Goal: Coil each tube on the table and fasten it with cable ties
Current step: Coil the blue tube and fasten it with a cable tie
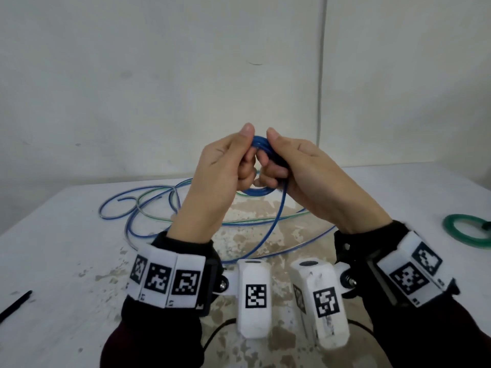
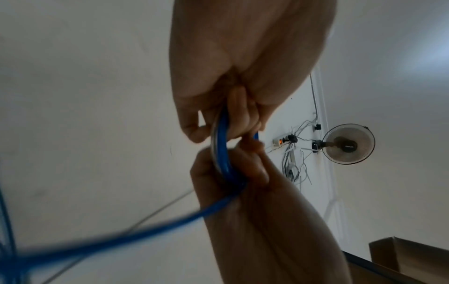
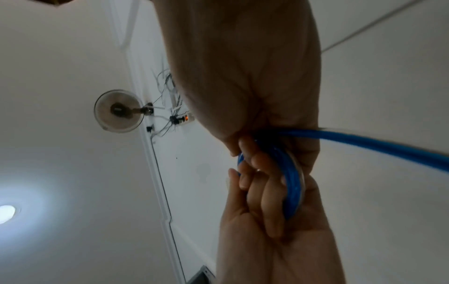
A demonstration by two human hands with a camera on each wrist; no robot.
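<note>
Above the table, both hands hold up a small coil of blue tube point(image 1: 258, 143). My left hand point(image 1: 239, 152) pinches the coil's left side between thumb and curled fingers. On the coil's right side my right hand point(image 1: 277, 158) grips it the same way. A loose length of the blue tube point(image 1: 268, 229) trails from the right hand down to the table. In the left wrist view the left hand point(image 2: 243, 67) comes from above and the coil point(image 2: 222, 153) runs down into the right hand point(image 2: 262, 221). The right wrist view shows the right hand point(image 3: 243, 86) above, the coil point(image 3: 295, 182), and the left hand point(image 3: 262, 240) below.
Loose blue and green-tinted tubes point(image 1: 138, 208) sprawl over the white, stained table point(image 1: 66, 248) behind my left wrist. A coiled green tube point(image 1: 463, 232) lies at the right edge. A black cable tie point(image 1: 16, 305) lies near the left front. A wall stands close behind.
</note>
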